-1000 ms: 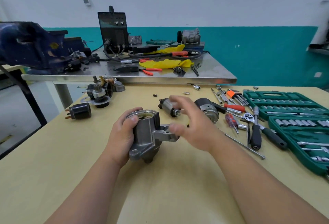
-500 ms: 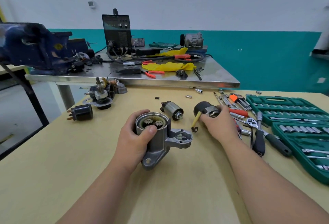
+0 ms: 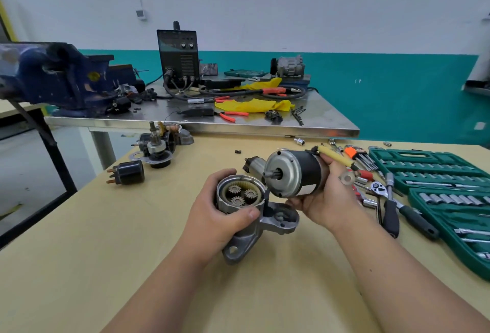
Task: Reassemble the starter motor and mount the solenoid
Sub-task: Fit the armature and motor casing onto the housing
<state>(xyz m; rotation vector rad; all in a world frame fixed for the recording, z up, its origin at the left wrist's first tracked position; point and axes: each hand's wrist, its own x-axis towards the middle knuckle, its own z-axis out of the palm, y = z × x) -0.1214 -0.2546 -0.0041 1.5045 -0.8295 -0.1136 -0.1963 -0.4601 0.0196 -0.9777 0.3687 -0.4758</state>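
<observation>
Tabletop (image 3: 79, 253) of pale wood is carrying the work, and the housing (image 3: 244, 242) is being held just above it near the middle. Behind the housing a steel bench (image 3: 318, 118) is standing. A blue vise (image 3: 53, 75) is sitting at the bench's end, far left of the housing. A black welder (image 3: 177, 57) is standing behind the housing and somewhat left, with a yellow rag (image 3: 254, 106) lying in front of it. Right of the housing a green socket case (image 3: 437, 173) is lying open.

The two hands are working apart, each clamped on its own part. The left hand (image 3: 212, 221) is wrapping round the housing, thumb across the near rim, with the open mouth facing up and three small gears (image 3: 240, 195) showing inside. The right hand (image 3: 326, 200) is gripping the black motor (image 3: 294, 173) from below, up and right of the housing. The motor's silver end with its short shaft is facing the camera. It is hanging close by the housing's rim; whether they are touching I cannot tell.

A yellow lead (image 3: 335, 156) is running along the motor on the side away from the housing. The solenoid (image 3: 254, 164) is lying just behind the housing, partly hidden by the motor. Left of the housing and further back a black cylinder (image 3: 127, 172) with copper prongs is lying on its side. A ratchet (image 3: 379, 188) and a screwdriver (image 3: 391, 216) are lying between the housing and the case.
</observation>
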